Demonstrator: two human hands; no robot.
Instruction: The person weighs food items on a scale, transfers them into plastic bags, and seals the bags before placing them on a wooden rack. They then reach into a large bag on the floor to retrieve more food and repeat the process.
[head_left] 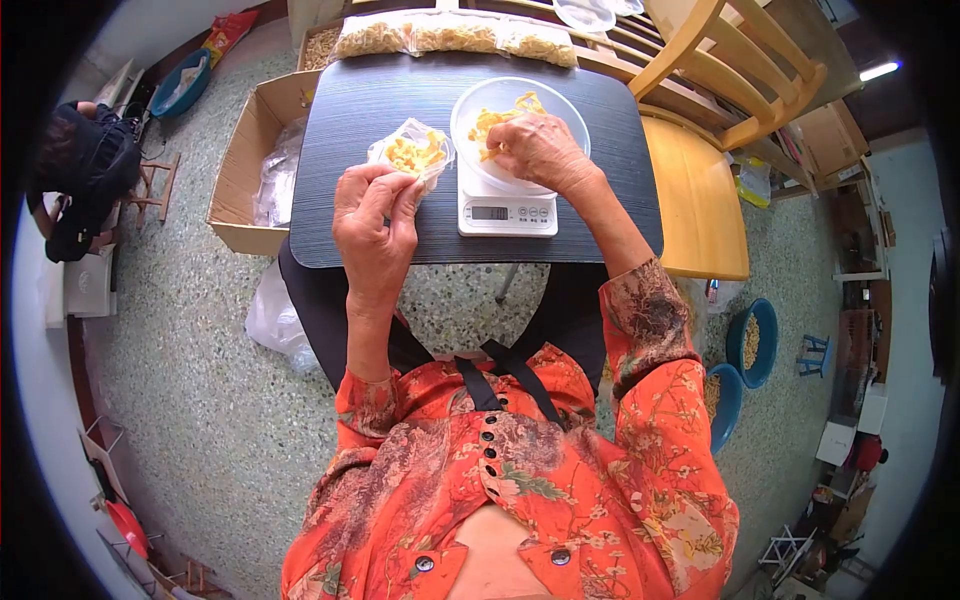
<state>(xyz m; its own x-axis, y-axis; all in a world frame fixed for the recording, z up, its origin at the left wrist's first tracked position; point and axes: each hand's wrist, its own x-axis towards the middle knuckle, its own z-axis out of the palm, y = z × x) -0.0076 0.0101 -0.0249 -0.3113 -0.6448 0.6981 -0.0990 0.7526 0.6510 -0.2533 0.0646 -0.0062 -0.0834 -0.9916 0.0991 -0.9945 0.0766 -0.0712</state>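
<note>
My left hand point(377, 218) pinches the rim of a small clear plastic bag point(436, 176), which stands open with yellow-orange dried strips point(412, 153) inside. Over a clear round bowl point(566, 110), my right hand point(538, 150) has its fingers closed on similar yellow strips point(492, 124). More strips lie in the bowl around the fingertips. Beneath the bowl is a white digital kitchen scale point(508, 222), its display and buttons facing me; the reading is too small to make out.
The dark table point(340, 130) has filled clear bags point(455, 36) along its far edge. A cardboard box point(240, 170) with plastic bags stands left. To the right are a wooden chair point(695, 190) and blue basins point(752, 345). Another person point(85, 170) is at far left.
</note>
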